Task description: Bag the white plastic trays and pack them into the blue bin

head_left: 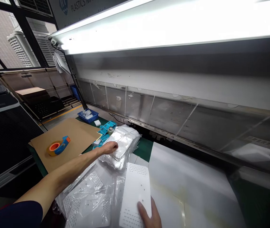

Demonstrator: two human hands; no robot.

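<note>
My right hand (150, 215) grips a white plastic panel (136, 190) with rows of slots and a few small holes, thumb on its face. Reaching forward, my left hand (110, 147) has its fingers pinched together at the top of a stack of clear plastic bags (125, 136); the fingertips seem to hold the edge of a bag. Below that stack, several slotted white panels in clear bags (89, 205) lie in an overlapping pile, to the left of the panel in my right hand.
A tape dispenser (59, 146) rests on brown cardboard (75, 133) at the left. Behind are a blue tray (87, 116) and turquoise printed cards (105, 128). A white sheet (187, 183) covers the right of the green table. A bright lamp (168, 25) hangs overhead.
</note>
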